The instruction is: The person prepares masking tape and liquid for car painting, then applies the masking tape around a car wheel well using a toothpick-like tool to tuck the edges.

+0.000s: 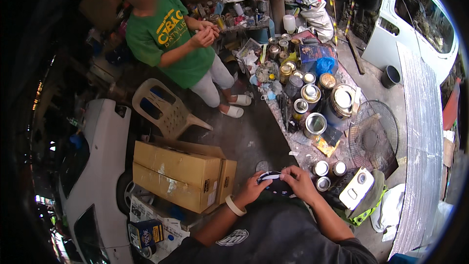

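Note:
Close in front of my body, both hands meet at a small thin white strip with a dark edge (270,176), whose kind I cannot make out. My left hand (250,189), with a pale band on its wrist, pinches one end. The fingers of my right hand (299,183) are closed on the other end. Under the strip lies dark material with light spots (279,188), partly hidden by the hands. To the right of my right hand stand several small round tins (321,168).
A long table (342,154) crowded with paint cans (315,124) runs ahead to the right, with a wire fan guard (373,132). At left are a cardboard box (171,176), a plastic chair (159,102) and a car (102,166). A person in green (168,39) stands beyond.

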Available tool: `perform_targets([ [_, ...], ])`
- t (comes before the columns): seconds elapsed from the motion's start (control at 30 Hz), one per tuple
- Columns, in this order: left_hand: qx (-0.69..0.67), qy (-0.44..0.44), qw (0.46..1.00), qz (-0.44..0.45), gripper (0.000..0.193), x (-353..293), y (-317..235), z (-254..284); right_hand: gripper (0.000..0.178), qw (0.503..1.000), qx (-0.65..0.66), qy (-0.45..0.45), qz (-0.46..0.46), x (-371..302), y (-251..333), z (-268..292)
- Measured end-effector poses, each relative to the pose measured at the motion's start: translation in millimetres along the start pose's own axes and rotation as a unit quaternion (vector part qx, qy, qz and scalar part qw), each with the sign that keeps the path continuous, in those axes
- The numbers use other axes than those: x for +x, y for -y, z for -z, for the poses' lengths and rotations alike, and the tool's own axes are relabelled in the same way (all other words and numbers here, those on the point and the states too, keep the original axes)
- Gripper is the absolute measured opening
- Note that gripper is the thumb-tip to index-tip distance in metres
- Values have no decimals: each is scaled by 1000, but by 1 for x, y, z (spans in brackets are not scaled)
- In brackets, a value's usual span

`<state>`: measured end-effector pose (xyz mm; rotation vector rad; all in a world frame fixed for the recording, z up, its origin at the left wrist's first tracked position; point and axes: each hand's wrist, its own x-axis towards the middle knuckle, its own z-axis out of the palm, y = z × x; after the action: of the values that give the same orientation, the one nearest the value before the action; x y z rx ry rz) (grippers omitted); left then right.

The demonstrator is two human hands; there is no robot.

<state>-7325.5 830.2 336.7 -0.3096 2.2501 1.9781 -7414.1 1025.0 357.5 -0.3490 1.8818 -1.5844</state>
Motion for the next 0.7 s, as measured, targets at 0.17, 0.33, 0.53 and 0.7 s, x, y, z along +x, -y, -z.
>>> perform_targets([
  [0.17, -36, -34, 999, 22, 26, -22, 16, 7, 14, 997, -33, -15, 64, -1, -15, -15],
  [0.33, -47, -99, 986, 129, 30, -25, -5, 13, 11, 974, 201, -68, 77, -11, -3, -5],
  [0.53, -110, -171, 971, 128, 29, -30, -3, 11, 15, 905, 424, -17, 22, -16, 15, -1],
  [0.7, -148, -158, 968, 126, 26, -32, 5, 10, 14, 930, 362, -31, 62, -24, 6, -8],
])
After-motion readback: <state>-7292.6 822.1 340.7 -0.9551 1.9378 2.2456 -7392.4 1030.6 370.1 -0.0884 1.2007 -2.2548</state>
